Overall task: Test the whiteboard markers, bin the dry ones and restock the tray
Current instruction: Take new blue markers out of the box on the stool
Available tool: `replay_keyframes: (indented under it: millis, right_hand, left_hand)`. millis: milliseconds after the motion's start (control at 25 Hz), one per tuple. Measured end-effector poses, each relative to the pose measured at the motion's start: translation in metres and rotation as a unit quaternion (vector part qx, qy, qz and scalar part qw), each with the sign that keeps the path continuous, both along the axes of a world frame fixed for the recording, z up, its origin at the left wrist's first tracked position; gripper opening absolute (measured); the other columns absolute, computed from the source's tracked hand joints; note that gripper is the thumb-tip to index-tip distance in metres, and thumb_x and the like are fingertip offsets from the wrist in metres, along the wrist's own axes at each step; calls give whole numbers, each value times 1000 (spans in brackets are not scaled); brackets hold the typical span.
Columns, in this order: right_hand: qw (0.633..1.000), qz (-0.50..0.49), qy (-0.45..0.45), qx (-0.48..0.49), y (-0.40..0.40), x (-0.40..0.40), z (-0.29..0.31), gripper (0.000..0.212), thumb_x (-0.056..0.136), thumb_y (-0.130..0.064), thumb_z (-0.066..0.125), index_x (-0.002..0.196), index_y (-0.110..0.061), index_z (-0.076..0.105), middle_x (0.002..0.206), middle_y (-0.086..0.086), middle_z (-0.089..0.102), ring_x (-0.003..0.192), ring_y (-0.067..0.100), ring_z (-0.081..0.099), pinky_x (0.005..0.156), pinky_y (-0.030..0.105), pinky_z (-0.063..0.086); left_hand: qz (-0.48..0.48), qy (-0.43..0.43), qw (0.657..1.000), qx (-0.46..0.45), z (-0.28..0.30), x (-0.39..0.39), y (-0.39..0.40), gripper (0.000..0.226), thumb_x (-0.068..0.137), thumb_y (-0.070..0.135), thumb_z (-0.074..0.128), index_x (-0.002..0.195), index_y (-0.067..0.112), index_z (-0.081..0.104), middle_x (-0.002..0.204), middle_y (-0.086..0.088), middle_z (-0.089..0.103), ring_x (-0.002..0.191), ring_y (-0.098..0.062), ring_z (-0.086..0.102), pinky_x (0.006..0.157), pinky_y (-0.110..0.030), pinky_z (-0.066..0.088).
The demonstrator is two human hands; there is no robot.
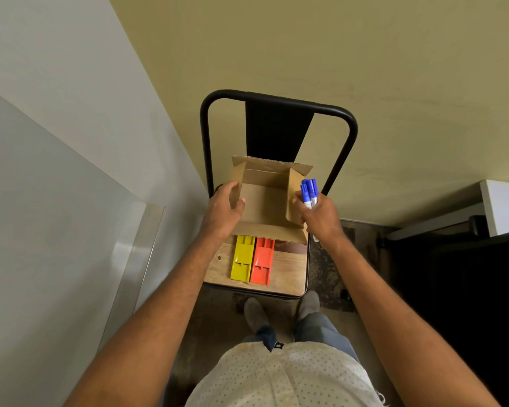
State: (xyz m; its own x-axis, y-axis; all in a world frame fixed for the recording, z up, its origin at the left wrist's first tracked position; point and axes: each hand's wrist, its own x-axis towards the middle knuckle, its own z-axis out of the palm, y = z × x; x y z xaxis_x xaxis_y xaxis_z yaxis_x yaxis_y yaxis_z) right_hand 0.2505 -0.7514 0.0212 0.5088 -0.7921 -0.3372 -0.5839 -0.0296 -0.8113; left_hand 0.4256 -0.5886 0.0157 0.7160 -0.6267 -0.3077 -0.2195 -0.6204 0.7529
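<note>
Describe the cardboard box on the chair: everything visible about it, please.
The cardboard box is small, plain brown corrugated board, open at the top with its four flaps folded outward. No contents show inside. It stands upright at the back of the wooden chair seat; its near flap overlaps the tops of the yellow tray and the orange tray. The left hand grips its left flap; the right hand, holding blue-capped markers, touches its right flap.

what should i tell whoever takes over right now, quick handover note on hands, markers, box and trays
Left hand holds the left flap of the open box on the chair.
Right hand grips a bunch of blue-capped markers at the box's right side.
Yellow tray and orange tray lie side by side before the box, no markers in them.
Left: restocking. Whether testing is done can't be told.
</note>
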Motion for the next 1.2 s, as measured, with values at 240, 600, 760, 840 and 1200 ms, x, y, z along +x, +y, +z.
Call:
replay_keyframes:
  millis: [240,600,760,840,1200]
  right_hand:
    - [998,25,56,2,-5,3,-16,18,101,-33,65,113,-20,63,78,5,72,56,17,68,65,38,62]
    - [994,-102,2,-43,-16,6,-15,32,98,-23,69,125,-23,54,94,0,63,72,16,64,56,29,56]
    - [993,-3,79,-87,-17,6,-21,18,96,-26,69,110,-20,60,91,2,64,77,18,62,66,32,51]
    - [990,21,109,-86,-18,5,-23,16,96,-26,70,101,-23,56,89,4,63,78,20,62,69,36,54]
    - [998,-25,41,45,-32,1,-24,22,98,-17,66,120,-15,68,72,5,61,51,16,56,47,28,49]
  left_hand:
    - [-98,-20,993,61,-5,4,7,52,97,48,61,143,27,52,157,2,39,146,-22,33,115,-49,37]
    - [-165,80,982,52,4,18,33,115,54,64,85,154,35,35,166,3,25,152,-21,20,122,-56,27]
    - [-208,83,971,83,4,26,37,118,51,61,88,154,38,34,168,8,18,154,-20,15,123,-55,23]
    - [-218,81,968,97,4,27,38,113,59,55,91,154,40,32,169,7,17,154,-21,16,123,-54,25]
    - [-2,45,999,-16,-15,26,10,58,85,43,79,135,24,58,136,-1,55,122,-16,54,93,-29,47]
